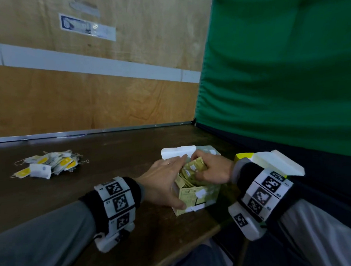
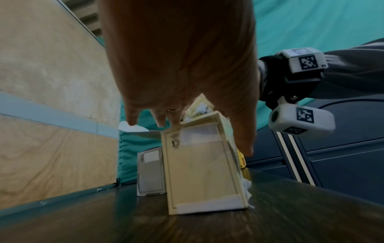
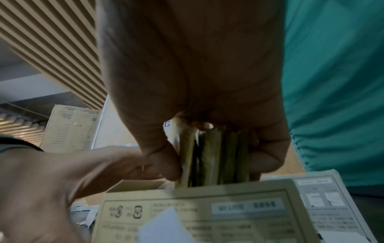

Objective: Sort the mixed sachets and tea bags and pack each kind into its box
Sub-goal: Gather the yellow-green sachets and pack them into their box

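Note:
A pale green box (image 1: 202,196) (image 2: 199,177) (image 3: 207,213) stands open-topped near the table's front edge. My right hand (image 1: 213,169) (image 3: 197,65) grips a bundle of olive sachets (image 1: 192,168) (image 3: 212,156) standing partly inside it. My left hand (image 1: 165,180) (image 2: 180,65) (image 3: 51,189) holds the box's left end, thumb on the near face and fingers reaching over the top rim beside the sachets. A loose heap of white and yellow tea bags (image 1: 48,165) lies at the far left.
A second box (image 1: 177,152) (image 2: 150,172) with a raised white flap stands just behind the green one. A yellow box (image 1: 241,157) with an open white lid sits to the right, half hidden by my right wrist. A green curtain (image 1: 279,66) bounds the dark table (image 1: 110,152) on the right, a plywood wall behind.

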A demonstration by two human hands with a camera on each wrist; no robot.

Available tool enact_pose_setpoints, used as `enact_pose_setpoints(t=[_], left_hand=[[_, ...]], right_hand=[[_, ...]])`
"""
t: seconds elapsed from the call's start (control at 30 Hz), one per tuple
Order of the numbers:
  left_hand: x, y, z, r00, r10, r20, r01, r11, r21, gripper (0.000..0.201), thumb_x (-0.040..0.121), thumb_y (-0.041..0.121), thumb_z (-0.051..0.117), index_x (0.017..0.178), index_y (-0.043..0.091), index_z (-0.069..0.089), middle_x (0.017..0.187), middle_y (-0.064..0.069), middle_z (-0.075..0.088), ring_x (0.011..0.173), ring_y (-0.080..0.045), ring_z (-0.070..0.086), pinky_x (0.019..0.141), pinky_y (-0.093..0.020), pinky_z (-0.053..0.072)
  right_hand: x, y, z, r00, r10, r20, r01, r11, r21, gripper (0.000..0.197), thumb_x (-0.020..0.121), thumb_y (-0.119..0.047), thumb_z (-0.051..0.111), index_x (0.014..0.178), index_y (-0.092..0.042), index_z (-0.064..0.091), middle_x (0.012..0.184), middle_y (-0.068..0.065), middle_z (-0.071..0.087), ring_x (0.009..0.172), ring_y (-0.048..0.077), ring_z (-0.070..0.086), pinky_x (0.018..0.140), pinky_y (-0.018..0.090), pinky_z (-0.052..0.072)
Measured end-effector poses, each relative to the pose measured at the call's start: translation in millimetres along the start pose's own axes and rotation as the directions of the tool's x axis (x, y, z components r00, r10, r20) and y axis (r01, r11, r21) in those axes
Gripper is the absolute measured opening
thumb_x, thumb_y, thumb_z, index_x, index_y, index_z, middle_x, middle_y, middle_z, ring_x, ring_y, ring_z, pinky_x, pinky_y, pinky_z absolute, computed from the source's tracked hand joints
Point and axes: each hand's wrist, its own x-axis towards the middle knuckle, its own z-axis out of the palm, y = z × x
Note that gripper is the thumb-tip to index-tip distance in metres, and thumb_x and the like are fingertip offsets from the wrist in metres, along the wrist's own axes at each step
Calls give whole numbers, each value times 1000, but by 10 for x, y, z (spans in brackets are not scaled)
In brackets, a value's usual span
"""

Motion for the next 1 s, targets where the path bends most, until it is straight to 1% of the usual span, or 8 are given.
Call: enact_pose_setpoints(t=[0.2, 0.37, 0.5, 0.6, 0.67, 0.8, 0.9, 1.0], left_hand=[[63, 73, 25, 991, 73, 113, -76, 997, 26, 95, 87, 61, 49, 152, 17, -4, 160, 0, -8, 143, -10, -22, 111, -53, -22], [142, -12, 88, 984, 35, 175, -52, 994, 93, 88, 81, 78, 35, 152, 29, 15, 156, -3, -25, 137, -19, -38, 108, -61, -21], [99, 86, 93, 997, 73, 29, -75, 995, 68, 104, 81, 74, 43, 152, 19, -10, 156, 0, -25, 141, -14, -29, 115, -52, -15], [53, 171, 111, 986, 161, -33, -157, 982, 105, 112, 81, 72, 46, 143, 21, -32, 152, 3, -34, 140, -11, -30, 114, -44, -20], [46, 188, 142, 979, 205, -5, -200, 962, 185, 108, 82, 72, 43, 144, 21, -29, 150, 1, -37, 139, -11, -33, 113, -44, -21], [50, 163, 144, 985, 172, 30, -171, 924, 343, 104, 82, 77, 32, 151, 13, -12, 150, -4, -36, 137, -15, -37, 113, -50, -20], [67, 162, 109, 985, 172, 27, -169, 903, 396, 106, 80, 80, 27, 150, 13, -15, 151, -6, -34, 138, -16, -35, 113, -50, -19], [102, 234, 88, 971, 222, 94, -241, 900, 363, 107, 81, 79, 32, 147, 16, -25, 153, -2, -31, 140, -13, -31, 114, -45, -20]], right_hand=[[-61, 94, 32, 996, 34, -80, -29, 997, 69, 82, 83, -38, 66, 143, -14, 16, 117, 3, 52, 102, 17, 53, 81, 23, 42], [-113, 217, 150, 982, 67, -177, -25, 974, 226, 66, 90, -52, 49, 143, -19, 27, 140, 7, 43, 120, 20, 50, 89, 25, 41], [-184, 341, 259, 958, -6, -288, 61, 981, 184, 52, 98, -47, 28, 140, -19, 40, 145, 1, 40, 132, 16, 36, 110, 29, 26], [-245, 441, 352, 976, -71, -207, 101, 985, 140, 52, 99, -47, 20, 147, -29, 25, 155, -13, 20, 144, 8, 14, 119, 38, 11], [-283, 513, 434, 984, -108, -142, 133, 975, 180, 50, 100, -42, 24, 149, -31, 16, 156, -15, 10, 144, 3, 6, 120, 36, 7], [-383, 576, 473, 974, -57, -218, 144, 902, 406, 51, 100, -28, 38, 148, -32, 20, 153, -14, 21, 138, 1, 21, 118, 29, 13], [-419, 613, 510, 977, -77, -200, 116, 975, 191, 54, 101, -34, 33, 149, -34, 8, 148, -25, 0, 137, -6, -7, 118, 39, -6], [-430, 650, 538, 980, -112, -163, 132, 985, 114, 55, 97, -40, 31, 149, -35, 13, 152, -24, 1, 142, -1, -7, 116, 47, -7]])
